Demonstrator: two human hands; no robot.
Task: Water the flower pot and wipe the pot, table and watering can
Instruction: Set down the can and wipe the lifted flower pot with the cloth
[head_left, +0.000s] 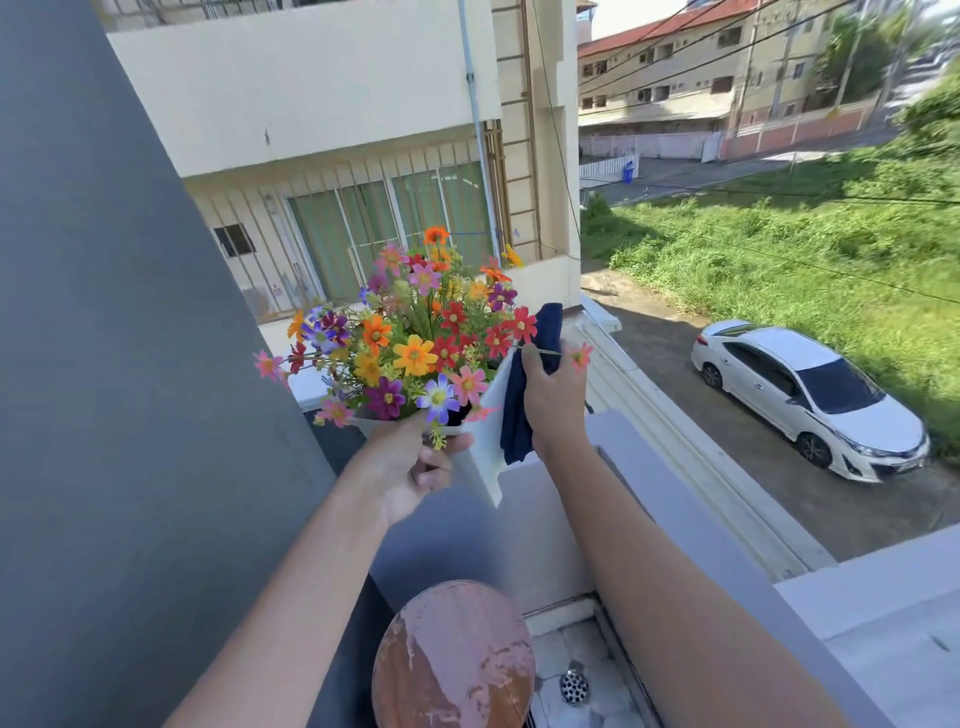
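A white square flower pot (485, 441) full of colourful flowers (415, 332) is held up in the air, above the balcony wall. My left hand (415, 467) grips the pot's near rim from below. My right hand (553, 395) presses a dark blue cloth (524, 395) flat against the pot's right side. A small round wooden table (454, 660) with peeling paint stands below, near the bottom of the view. No watering can is in sight.
A grey pillar (130, 364) fills the left side. The grey balcony wall (701, 545) runs diagonally under my right arm. A floor drain (574, 687) sits beside the table. Beyond the wall lie a driveway, a white car (810, 395) and grass.
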